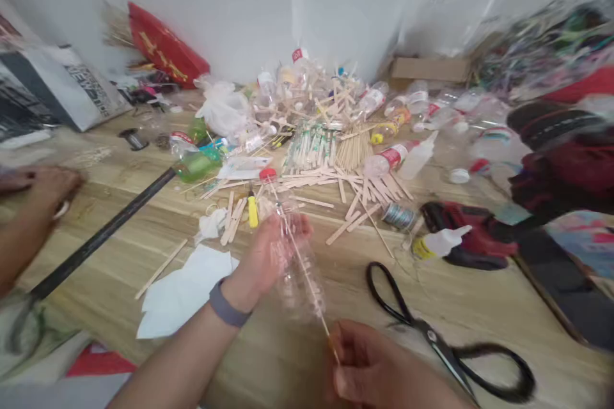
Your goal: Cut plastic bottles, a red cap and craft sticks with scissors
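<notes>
My left hand (pixel 268 252) is wrapped round a clear plastic bottle (pixel 292 275) with a red cap (pixel 267 174), held tilted over the table with the cap pointing away from me. A thin wooden stick (pixel 307 268) runs lengthwise through the bottle and sticks out at the near end. There my right hand (pixel 357 361) pinches the stick between thumb and fingers. Large black-handled scissors (pixel 429 332) lie just right of my right hand. A small yellow-handled tool (pixel 252 209) rests beyond my left hand. The picture is somewhat blurred.
Flat craft sticks (pixel 357 220), thin skewers (pixel 357 153) and plastic bottles (pixel 391 156) pile up toward the wall. White paper (pixel 187 297) lies at left. A red-black power tool (pixel 472 236), a glue bottle (pixel 439 243) and a phone (pixel 561 287) are right. Another person's hand (pixel 55 192) rests far left.
</notes>
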`<state>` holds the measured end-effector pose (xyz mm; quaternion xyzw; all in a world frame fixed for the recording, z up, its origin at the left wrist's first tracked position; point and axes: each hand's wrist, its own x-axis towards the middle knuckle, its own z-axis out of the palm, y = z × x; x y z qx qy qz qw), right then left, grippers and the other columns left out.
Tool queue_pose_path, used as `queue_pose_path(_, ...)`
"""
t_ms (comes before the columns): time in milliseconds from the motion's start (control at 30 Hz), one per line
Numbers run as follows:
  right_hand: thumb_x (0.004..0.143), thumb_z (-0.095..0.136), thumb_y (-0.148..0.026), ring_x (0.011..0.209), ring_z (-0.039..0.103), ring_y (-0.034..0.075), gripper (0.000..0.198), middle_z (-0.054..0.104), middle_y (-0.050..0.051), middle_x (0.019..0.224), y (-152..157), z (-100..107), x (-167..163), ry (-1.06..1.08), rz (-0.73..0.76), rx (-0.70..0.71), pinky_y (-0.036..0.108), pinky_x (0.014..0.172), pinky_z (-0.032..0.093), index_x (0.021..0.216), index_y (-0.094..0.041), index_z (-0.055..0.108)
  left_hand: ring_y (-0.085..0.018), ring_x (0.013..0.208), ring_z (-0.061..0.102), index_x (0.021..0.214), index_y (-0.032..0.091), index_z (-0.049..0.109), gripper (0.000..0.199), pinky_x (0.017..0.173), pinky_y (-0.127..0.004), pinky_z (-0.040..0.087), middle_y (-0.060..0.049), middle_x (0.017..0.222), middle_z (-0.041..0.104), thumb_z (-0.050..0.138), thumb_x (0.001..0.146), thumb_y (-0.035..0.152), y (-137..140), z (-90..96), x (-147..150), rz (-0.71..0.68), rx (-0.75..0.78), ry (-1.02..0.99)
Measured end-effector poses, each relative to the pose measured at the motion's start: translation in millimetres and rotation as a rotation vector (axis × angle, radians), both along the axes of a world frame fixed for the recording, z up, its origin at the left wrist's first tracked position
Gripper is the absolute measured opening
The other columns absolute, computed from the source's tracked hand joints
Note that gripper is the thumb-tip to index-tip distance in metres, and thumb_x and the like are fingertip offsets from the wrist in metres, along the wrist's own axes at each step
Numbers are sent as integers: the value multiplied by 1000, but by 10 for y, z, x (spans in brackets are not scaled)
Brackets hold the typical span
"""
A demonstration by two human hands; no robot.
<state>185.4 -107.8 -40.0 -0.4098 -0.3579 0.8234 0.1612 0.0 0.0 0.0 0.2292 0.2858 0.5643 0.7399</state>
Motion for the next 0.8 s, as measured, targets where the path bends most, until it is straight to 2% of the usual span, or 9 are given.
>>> queue_pose_path(67,61,74,-79,53,55,7,72,70,5,81,-2,61,42,-1,48,22,18,45,30,91,-18,52,-19,79,74,88,15,76,41,80,-27,60,-6,86,79,89,64,45,-8,11,-4,0,13,-3)
queue_pose_path(167,73,63,-81,54,54,7,69,71,9,84,5,94,78,7,96,11,18,45,28,94,-15,59,-18,81,74,88,15,76,33,79,-26,59,-6,88,79,84,72,43,-7,18,-10,1,22,-13)
queue_pose_path(267,70,71,-75,50,51,6,64,70,7,75,15,39,74,30,89,-20,18,46,28,82,-14,60,-17,79,74,90,14,76,36,78,-25,59,-6,90,79,85,71,42,2,20,-15,-12,23,-34)
queue_pose_path(433,56,82,-71,45,48,5,65,66,0,64,-19,-96,14,40,11,-42,17,44,29,71,-19,46,-19,80,74,96,14,74,42,77,-27,59,-8,100,79,88,67,41,-1,22,-14,-58,-3,-55)
queue_pose_path(500,51,85,-69,43,46,4,67,61,-3,59,-43,-99,-8,12,-15,-30,17,42,26,70,-20,43,-19,80,74,99,15,73,40,78,-28,58,-8,103,78,86,69,40,-4,16,-14,-78,-16,-45)
queue_pose_path(600,44,90,-66,46,44,4,69,55,-6,59,-58,-24,-12,-12,-46,28,17,42,26,72,-20,47,-18,79,74,101,16,72,35,79,-29,58,-8,104,78,80,76,38,-1,-3,-20,-89,-45,-28)
queue_pose_path(700,52,83,-73,49,47,5,69,56,-5,69,5,96,29,-28,-62,107,18,42,31,81,-20,51,-18,77,73,97,15,72,31,78,-29,58,-7,96,78,78,78,38,11,-19,-35,-85,-64,-8)
queue_pose_path(800,64,66,-84,43,40,4,69,49,-7,64,162,213,91,-212,-243,310,19,39,29,83,-20,50,-17,75,73,93,15,72,31,76,-27,58,-5,89,78,81,75,39,16,-17,-49,-144,-71,28)
